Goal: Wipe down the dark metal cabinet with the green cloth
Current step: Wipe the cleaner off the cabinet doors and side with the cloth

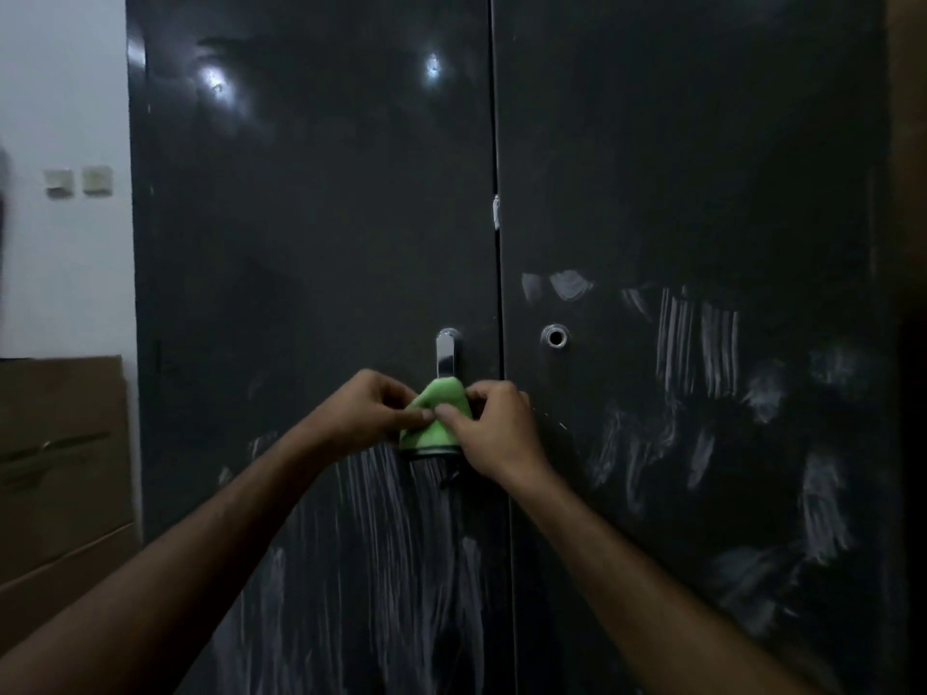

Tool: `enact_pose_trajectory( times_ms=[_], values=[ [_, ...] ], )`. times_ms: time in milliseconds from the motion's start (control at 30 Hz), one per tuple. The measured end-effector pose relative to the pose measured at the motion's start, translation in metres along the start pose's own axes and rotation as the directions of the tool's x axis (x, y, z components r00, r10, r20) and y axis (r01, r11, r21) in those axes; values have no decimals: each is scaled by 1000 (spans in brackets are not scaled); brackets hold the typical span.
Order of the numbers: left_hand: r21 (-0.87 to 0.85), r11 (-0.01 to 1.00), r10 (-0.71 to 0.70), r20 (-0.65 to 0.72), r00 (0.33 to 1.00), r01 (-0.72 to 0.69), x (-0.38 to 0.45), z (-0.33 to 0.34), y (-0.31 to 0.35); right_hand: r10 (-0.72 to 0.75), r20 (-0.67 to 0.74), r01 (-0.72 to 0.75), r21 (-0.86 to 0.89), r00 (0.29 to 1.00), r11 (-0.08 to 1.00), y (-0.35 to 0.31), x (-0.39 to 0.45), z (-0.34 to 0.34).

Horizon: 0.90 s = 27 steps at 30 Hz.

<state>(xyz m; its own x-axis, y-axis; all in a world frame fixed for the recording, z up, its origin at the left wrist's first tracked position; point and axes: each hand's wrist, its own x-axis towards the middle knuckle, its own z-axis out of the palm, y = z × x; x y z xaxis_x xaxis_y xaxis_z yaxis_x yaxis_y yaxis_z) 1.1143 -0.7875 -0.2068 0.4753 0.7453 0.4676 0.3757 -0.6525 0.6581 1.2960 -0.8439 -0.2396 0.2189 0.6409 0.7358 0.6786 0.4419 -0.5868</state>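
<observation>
A tall dark metal cabinet [311, 243] with two doors fills the view, its lower half streaked with white smears. A small green cloth [436, 418] is bunched just below the chrome handle [446, 351] on the left door. My left hand [366, 408] pinches the cloth from the left. My right hand [494, 428] pinches it from the right, fingers curled over its top. Something dark with a pale rim shows under the cloth; I cannot make out what it is.
A round chrome lock [555, 337] sits on the right door near the centre seam. Left of the cabinet is a white wall with two switches [78, 182], and stacked cardboard boxes [60, 443] stand below them.
</observation>
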Motion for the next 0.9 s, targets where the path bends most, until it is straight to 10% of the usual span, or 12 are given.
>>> enact_pose_trajectory(
  times_ms=[267, 567, 733, 900],
  values=[
    [-64, 992, 98, -164, 982, -109, 8, -11, 13, -19, -93, 20, 14, 995, 1000, -21, 18, -9],
    [11, 1000, -9, 98, 995, 8, -4, 3, -2, 46, 163, -15, -187, 986, 982, -3, 0, -23],
    [-170, 982, 60, -133, 989, -82, 1, -12, 20, -8, -211, -10, -84, 977, 996, -20, 29, -61],
    [-151, 983, 78, -147, 986, -100, 8, 9, 30, -160, -301, 89, -235, 940, 968, -31, 56, -64]
  ],
)
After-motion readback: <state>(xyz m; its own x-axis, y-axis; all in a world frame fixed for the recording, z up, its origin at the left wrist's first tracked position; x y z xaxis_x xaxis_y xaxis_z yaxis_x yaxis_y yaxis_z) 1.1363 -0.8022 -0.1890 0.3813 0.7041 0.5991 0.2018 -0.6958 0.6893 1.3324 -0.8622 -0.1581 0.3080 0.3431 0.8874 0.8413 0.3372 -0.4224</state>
